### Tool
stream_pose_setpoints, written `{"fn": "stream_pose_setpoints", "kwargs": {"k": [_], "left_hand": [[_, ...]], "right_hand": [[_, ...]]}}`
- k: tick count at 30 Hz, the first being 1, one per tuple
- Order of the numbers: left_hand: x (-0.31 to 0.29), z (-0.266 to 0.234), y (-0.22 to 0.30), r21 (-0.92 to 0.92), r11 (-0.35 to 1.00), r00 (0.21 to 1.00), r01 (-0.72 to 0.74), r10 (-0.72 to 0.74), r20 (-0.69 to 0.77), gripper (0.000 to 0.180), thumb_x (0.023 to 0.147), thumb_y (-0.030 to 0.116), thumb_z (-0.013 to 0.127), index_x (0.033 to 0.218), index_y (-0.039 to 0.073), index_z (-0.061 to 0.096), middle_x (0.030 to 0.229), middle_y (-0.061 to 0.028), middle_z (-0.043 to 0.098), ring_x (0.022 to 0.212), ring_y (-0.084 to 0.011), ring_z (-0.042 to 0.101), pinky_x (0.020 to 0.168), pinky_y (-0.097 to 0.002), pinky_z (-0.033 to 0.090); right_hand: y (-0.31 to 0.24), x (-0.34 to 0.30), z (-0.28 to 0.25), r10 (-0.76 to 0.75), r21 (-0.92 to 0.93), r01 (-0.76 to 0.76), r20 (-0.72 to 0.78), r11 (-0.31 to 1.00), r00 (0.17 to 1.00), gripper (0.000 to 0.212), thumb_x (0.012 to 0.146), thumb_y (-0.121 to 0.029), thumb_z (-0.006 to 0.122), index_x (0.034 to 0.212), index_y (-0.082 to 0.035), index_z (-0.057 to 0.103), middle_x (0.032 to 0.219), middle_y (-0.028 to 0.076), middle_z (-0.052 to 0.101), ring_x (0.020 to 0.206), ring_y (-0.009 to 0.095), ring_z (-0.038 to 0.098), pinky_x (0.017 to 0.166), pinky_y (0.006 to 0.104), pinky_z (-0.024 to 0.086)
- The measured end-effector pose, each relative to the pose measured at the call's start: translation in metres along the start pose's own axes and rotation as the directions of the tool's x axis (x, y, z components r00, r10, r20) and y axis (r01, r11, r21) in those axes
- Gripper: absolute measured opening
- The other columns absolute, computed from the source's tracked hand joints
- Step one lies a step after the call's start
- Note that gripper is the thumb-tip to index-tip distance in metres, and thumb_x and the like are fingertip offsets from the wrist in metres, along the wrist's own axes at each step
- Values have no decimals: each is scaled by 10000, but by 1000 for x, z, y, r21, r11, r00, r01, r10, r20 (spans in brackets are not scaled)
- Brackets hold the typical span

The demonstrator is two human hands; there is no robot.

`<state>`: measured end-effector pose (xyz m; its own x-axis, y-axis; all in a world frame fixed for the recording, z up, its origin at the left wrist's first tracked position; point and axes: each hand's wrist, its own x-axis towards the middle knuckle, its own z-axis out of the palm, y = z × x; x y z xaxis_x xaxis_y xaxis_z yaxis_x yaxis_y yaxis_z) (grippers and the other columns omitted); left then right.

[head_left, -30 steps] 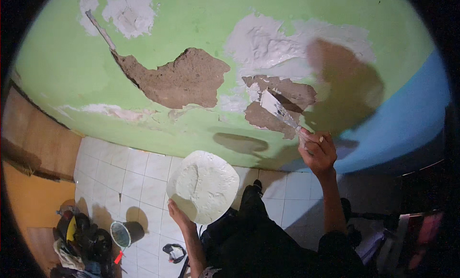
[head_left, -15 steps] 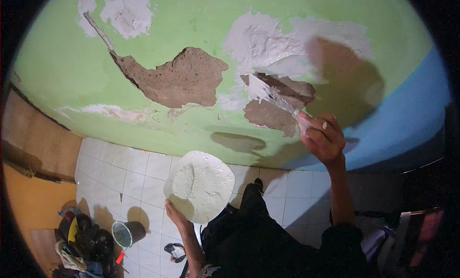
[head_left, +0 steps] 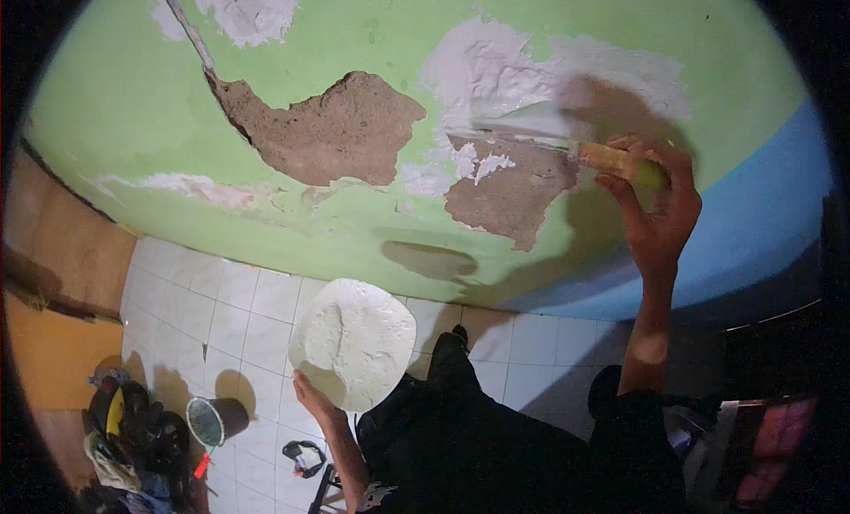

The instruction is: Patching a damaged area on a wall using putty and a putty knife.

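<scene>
My right hand point(head_left: 668, 204) is closed round the yellow-and-green handle of a putty knife point(head_left: 611, 160). Its thin blade lies almost edge-on against the green wall point(head_left: 345, 36), along the top of a bare brown patch point(head_left: 513, 200). Fresh white filler point(head_left: 487, 67) is spread thickly above the blade. A few white dabs point(head_left: 482, 166) sit on the bare patch. Lower down, my left hand point(head_left: 319, 401) grips the near left rim of a pale, rounded plate point(head_left: 409, 332). White filler point(head_left: 350, 324) covers most of the plate; the fingers beneath it are hidden.
Left of the work is a larger bare patch point(head_left: 341, 138) with a crack running up. A bucket point(head_left: 217, 421) stands on the white tiled floor point(head_left: 235, 293), near a dark heap of items point(head_left: 146, 439). A small black bag point(head_left: 304, 458) lies nearby. Blue paint point(head_left: 753, 195) covers the right wall.
My right hand has moved right and up, turning the putty knife flatter against the wall. White dabs now show on the bare patch. The plate has shifted slightly left in view.
</scene>
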<state>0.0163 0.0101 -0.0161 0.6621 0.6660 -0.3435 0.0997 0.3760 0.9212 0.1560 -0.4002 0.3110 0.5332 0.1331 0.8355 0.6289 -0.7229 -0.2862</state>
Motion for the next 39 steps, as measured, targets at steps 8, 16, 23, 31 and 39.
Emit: {"fn": "stream_pose_setpoints", "kwargs": {"k": [8, 16, 23, 31, 39], "left_hand": [[-3, 1, 2, -29, 999, 999, -46, 45, -25, 451, 1048, 412, 391, 1204, 10, 527, 1006, -99, 607, 860, -205, 619, 721, -346, 522], [-2, -9, -5, -100, 993, 998, -57, 54, -31, 450, 1042, 426, 407, 1161, 8, 524, 1024, -105, 604, 886, -211, 620, 736, -351, 524], [6, -22, -12, -59, 996, 998, -62, 60, -35, 479, 1043, 430, 396, 1205, -6, 511, 1093, -129, 597, 954, -236, 614, 789, -372, 517], [4, -29, -17, -63, 997, 995, -43, 37, -92, 496, 1046, 418, 395, 1261, -16, 502, 1135, -140, 591, 991, -245, 603, 821, -379, 508], [7, -30, -21, -85, 995, 994, -54, 46, -100, 479, 1050, 405, 387, 1259, -9, 507, 1111, -132, 596, 967, -237, 604, 808, -375, 512]], "right_hand": [[0, 18, 6, 141, 139, -122, -128, 983, 982, 480, 747, 0, 819, 1147, -29, 556, 1091, 79, 639, 1037, 182, 625, 892, 336, 533], [-6, 32, 22, 126, 337, -58, -184, 940, 975, 504, 817, -21, 773, 1260, -11, 533, 1133, 128, 643, 1044, 202, 652, 921, 338, 547], [9, 67, 62, -26, 365, 86, -168, 927, 985, 483, 841, -54, 754, 1261, 12, 525, 1066, 161, 683, 979, 222, 692, 830, 344, 586], [12, 90, 59, 17, 218, 37, -244, 975, 970, 443, 842, -8, 731, 1237, 59, 542, 1085, 131, 678, 992, 157, 645, 879, 284, 517], [12, 85, 67, 69, 387, 9, -186, 922, 980, 452, 828, 6, 733, 1229, 79, 538, 1090, 147, 672, 1007, 174, 645, 884, 281, 518]]}}
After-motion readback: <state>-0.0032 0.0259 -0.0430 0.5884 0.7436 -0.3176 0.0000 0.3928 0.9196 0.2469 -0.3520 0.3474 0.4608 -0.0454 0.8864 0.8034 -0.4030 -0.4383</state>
